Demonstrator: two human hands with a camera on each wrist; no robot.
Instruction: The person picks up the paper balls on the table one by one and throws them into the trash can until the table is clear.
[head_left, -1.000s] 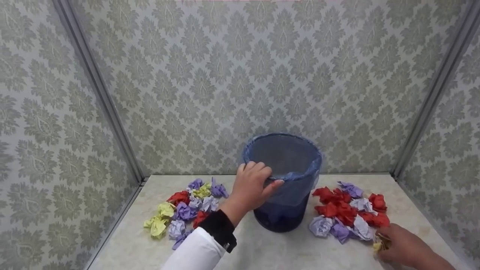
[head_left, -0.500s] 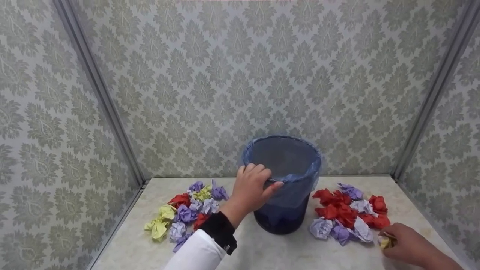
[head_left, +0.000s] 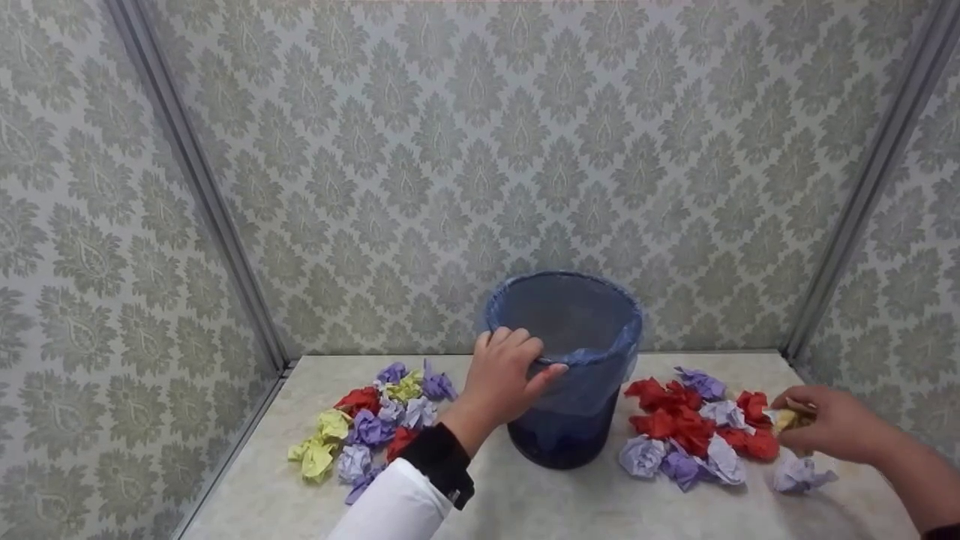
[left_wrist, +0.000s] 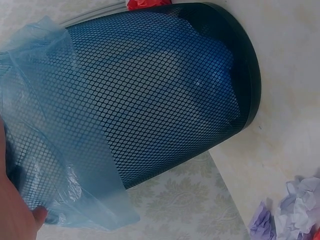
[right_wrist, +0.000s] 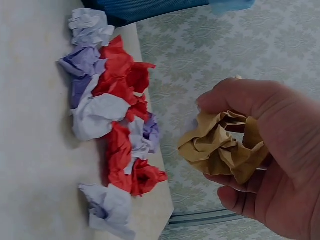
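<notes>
My left hand [head_left: 504,375] grips the near rim of a blue mesh wastebasket [head_left: 562,427] lined with a clear bluish bag [left_wrist: 85,195]. The fingers go over the rim and the thumb lies outside. At the right, my right hand [head_left: 840,424] holds a crumpled yellow-brown paper ball [right_wrist: 225,145] above the table. Below that hand lies a pale crumpled paper ball [head_left: 801,474]. Beside it is a group of red paper balls [head_left: 675,420], with white and purple ones among them. The bottom of the basket is hidden in the head view.
Left of the basket lies another group of crumpled paper balls, with yellow [head_left: 315,454], purple [head_left: 370,426], white and red ones. The pale table [head_left: 517,510] meets patterned walls [head_left: 420,150] at the back and sides.
My right hand has lifted up and to the right with the yellow-brown paper ball, and the pale ball beneath it now shows. The left hand stays on the rim.
</notes>
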